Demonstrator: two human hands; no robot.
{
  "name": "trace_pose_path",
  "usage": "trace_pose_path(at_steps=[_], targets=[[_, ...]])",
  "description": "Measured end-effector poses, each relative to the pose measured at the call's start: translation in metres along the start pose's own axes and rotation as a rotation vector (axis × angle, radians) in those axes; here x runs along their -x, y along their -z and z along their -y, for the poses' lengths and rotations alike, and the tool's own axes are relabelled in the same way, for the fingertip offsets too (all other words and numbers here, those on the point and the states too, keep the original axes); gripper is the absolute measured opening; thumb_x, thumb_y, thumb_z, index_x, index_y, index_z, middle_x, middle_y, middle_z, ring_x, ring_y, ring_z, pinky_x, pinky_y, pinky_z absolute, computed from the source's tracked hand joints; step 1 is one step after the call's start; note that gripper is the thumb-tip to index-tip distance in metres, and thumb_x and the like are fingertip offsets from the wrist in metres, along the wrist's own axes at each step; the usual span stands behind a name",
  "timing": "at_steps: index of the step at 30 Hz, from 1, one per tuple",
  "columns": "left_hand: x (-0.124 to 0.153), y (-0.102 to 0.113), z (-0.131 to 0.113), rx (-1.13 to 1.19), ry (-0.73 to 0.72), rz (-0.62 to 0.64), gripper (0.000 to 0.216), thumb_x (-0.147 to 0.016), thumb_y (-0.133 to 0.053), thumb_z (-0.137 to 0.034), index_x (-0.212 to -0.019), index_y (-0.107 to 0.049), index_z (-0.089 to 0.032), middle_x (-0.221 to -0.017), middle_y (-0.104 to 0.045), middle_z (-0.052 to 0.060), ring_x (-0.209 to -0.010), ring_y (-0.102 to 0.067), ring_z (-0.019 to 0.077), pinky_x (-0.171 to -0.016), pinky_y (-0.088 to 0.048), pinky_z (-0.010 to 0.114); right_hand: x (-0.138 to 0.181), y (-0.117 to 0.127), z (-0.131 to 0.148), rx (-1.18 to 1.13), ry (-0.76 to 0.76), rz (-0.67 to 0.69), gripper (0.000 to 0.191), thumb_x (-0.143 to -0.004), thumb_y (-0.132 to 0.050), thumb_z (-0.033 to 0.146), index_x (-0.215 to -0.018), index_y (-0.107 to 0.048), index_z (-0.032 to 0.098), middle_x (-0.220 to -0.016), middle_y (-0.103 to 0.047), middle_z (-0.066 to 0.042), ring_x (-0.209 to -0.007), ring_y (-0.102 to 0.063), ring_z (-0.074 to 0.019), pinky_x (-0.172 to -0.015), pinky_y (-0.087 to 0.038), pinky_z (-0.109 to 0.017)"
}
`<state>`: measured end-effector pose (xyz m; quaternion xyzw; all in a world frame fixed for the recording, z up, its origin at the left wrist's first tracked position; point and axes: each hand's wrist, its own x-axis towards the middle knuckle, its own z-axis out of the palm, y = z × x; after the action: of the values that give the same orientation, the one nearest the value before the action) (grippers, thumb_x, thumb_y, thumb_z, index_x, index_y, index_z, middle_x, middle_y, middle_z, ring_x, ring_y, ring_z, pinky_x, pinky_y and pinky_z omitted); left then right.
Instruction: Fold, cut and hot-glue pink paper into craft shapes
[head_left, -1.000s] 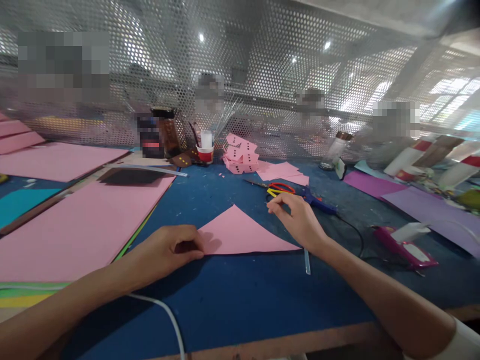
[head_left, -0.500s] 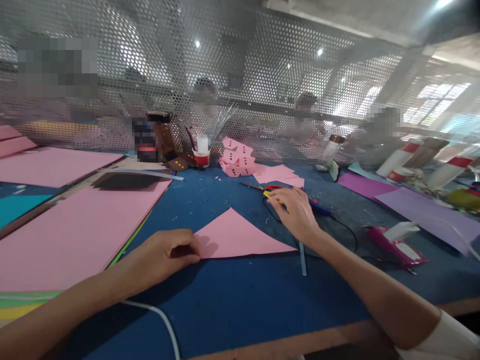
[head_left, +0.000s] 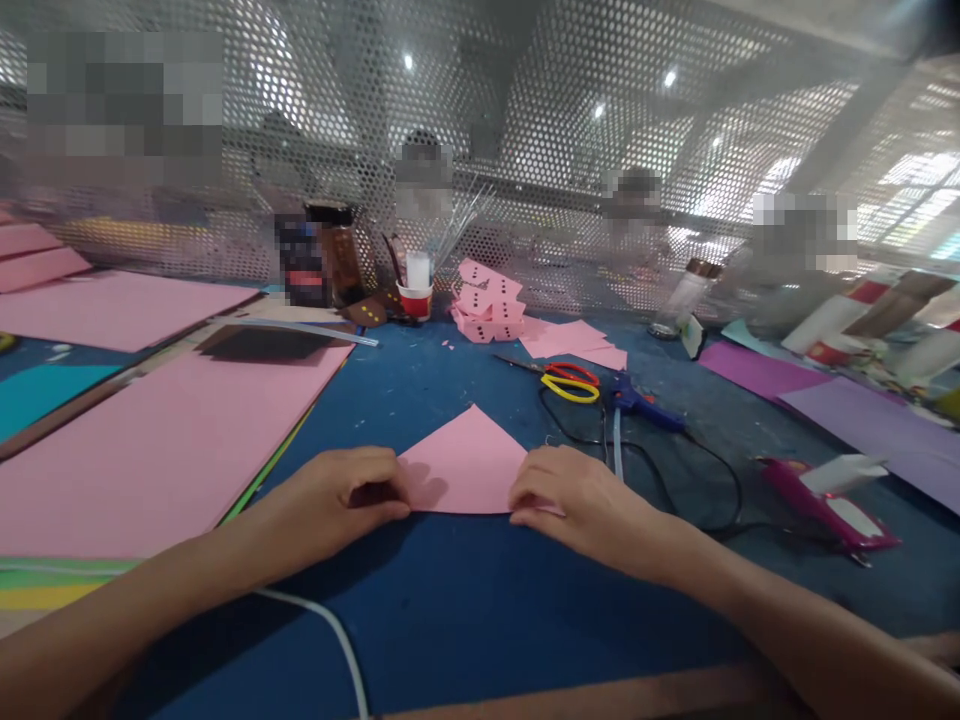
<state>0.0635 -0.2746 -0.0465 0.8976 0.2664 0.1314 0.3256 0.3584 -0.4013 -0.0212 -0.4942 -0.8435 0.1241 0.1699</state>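
Observation:
A pink paper triangle (head_left: pixel 466 465) lies flat on the blue table top (head_left: pixel 480 590) in front of me. My left hand (head_left: pixel 341 498) is closed, fingers curled, pinching the triangle's left corner. My right hand (head_left: pixel 574 498) rests on the triangle's right corner with fingers bent down onto the paper, covering that corner. Just beyond my right hand lie scissors (head_left: pixel 566 380) with red and yellow handles and a blue glue gun (head_left: pixel 637 400) with its black cord (head_left: pixel 675 470).
Large pink sheets (head_left: pixel 157 440) over coloured paper fill the left. A stack of pink dotted pieces (head_left: pixel 487 305), a small red cup (head_left: pixel 415 298) and dark jars (head_left: pixel 322 265) stand before a perforated metal screen. Purple sheets (head_left: pixel 862 410) and a magenta tool (head_left: pixel 817 490) lie right.
My right hand has come back from the scissors and glue gun area and settled on the triangle's right corner. My left hand has stayed on the left corner.

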Motion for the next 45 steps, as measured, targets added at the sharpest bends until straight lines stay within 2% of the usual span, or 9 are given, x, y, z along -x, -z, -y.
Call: trace_pose_path(at_steps=[5, 11, 17, 23, 30, 35, 39, 45], targets=[[0.002, 0.004, 0.001, -0.038, -0.007, 0.02, 0.008, -0.091, -0.066, -0.03, -0.086, -0.07, -0.026, -0.083, -0.066, -0.002, -0.075, -0.06, 0.0138, -0.067, -0.042, 0.024, -0.004, 0.0, -0.003, -0.03, -0.049, 0.014, 0.007, -0.097, -0.065, 0.023, -0.092, -0.067, 0.019, -0.091, -0.068, 0.0, -0.085, -0.061, -0.0143, -0.081, -0.042, -0.028], [0.003, 0.011, -0.004, -0.069, 0.013, 0.054, 0.013, -0.091, -0.064, -0.031, -0.082, -0.07, -0.024, -0.08, -0.065, -0.003, -0.071, -0.058, 0.013, -0.064, -0.039, 0.024, -0.005, 0.0, -0.002, -0.075, -0.099, 0.01, 0.008, -0.097, -0.063, 0.021, -0.09, -0.067, 0.02, -0.09, -0.068, 0.001, -0.084, -0.06, -0.0134, -0.079, -0.041, -0.026], [0.004, 0.011, -0.006, -0.134, 0.081, 0.033, 0.02, -0.09, -0.063, -0.038, -0.078, -0.068, -0.023, -0.078, -0.063, -0.002, -0.067, -0.056, 0.0134, -0.061, -0.037, 0.025, -0.004, -0.003, 0.0, -0.092, -0.187, 0.011, 0.006, -0.096, -0.065, 0.023, -0.09, -0.067, 0.02, -0.089, -0.067, 0.001, -0.081, -0.059, -0.0138, -0.075, -0.04, -0.026], [0.003, 0.015, -0.001, -0.169, 0.088, 0.057, 0.025, -0.091, -0.061, -0.043, -0.078, -0.067, -0.022, -0.078, -0.064, -0.001, -0.069, -0.058, 0.0151, -0.063, -0.039, 0.026, -0.006, -0.003, 0.002, -0.129, -0.255, 0.011, 0.004, -0.093, -0.067, 0.021, -0.089, -0.068, 0.021, -0.086, -0.067, 0.001, -0.078, -0.059, -0.0133, -0.071, -0.04, -0.025], [0.001, 0.017, -0.001, -0.106, 0.168, 0.046, 0.027, -0.086, -0.067, -0.05, -0.078, -0.072, -0.024, -0.08, -0.07, -0.001, -0.076, -0.063, 0.0177, -0.068, -0.041, 0.027, -0.006, -0.006, 0.001, -0.145, -0.302, 0.004, 0.003, -0.09, -0.069, 0.021, -0.087, -0.068, 0.021, -0.083, -0.067, 0.002, -0.076, -0.059, -0.013, -0.068, -0.039, -0.025], [0.002, 0.02, -0.004, -0.089, 0.225, 0.065, 0.024, -0.085, -0.067, -0.046, -0.081, -0.074, -0.024, -0.081, -0.073, -0.001, -0.078, -0.065, 0.0184, -0.069, -0.042, 0.027, -0.006, -0.009, -0.002, -0.152, -0.317, 0.003, 0.003, -0.089, -0.069, 0.021, -0.086, -0.068, 0.022, -0.081, -0.068, 0.002, -0.076, -0.06, -0.0131, -0.067, -0.039, -0.025], [0.002, 0.025, -0.008, -0.068, 0.264, 0.082, 0.02, -0.084, -0.068, -0.043, -0.082, -0.074, -0.025, -0.077, -0.073, -0.003, -0.072, -0.064, 0.0168, -0.063, -0.042, 0.025, -0.006, -0.009, -0.003, -0.142, -0.321, 0.018, 0.003, -0.09, -0.068, 0.022, -0.087, -0.069, 0.022, -0.083, -0.068, 0.002, -0.076, -0.06, -0.0137, -0.067, -0.039, -0.025], [0.004, 0.037, -0.01, -0.085, 0.229, 0.136, 0.011, -0.084, -0.067, -0.034, -0.083, -0.075, -0.027, -0.081, -0.074, -0.003, -0.075, -0.065, 0.0166, -0.066, -0.043, 0.024, -0.007, -0.006, -0.002, -0.141, -0.325, 0.041, 0.005, -0.09, -0.066, 0.022, -0.086, -0.069, 0.021, -0.083, -0.069, 0.0, -0.076, -0.061, -0.0147, -0.068, -0.041, -0.026]])
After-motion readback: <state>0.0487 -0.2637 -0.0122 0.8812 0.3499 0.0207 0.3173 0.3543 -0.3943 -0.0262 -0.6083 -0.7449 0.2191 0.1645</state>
